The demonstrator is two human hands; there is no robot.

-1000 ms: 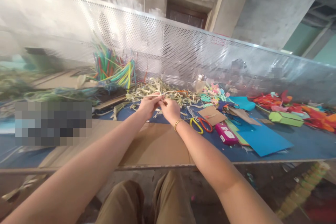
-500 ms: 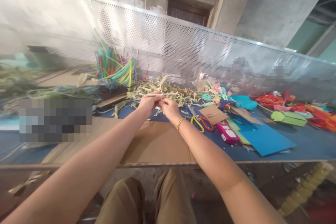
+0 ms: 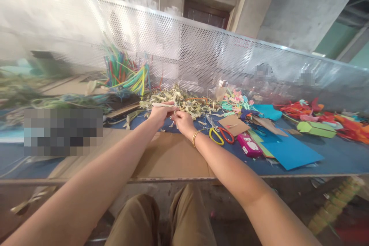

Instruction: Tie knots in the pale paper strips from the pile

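My left hand is closed on a pale, cream-coloured strip that juts out to the left above its fingers. Beside it, my right hand has its fingers pinched together at the strip's other side, close to the left fingertips. What exactly lies between the right fingertips is too small to make out. A tangled heap of similar pale strips lies just beyond both hands. Under my forearms is a sheet of brown cardboard on the blue table top.
Scissors with yellow and red handles, a magenta packet and blue card lie to the right. Further right are a green paper box and red-orange pieces. Colourful pipe cleaners stand back left, before a perforated metal screen.
The pale strip's end, which stood upright above my hands, now lies flat towards the left. Both hands have shifted slightly to the left.
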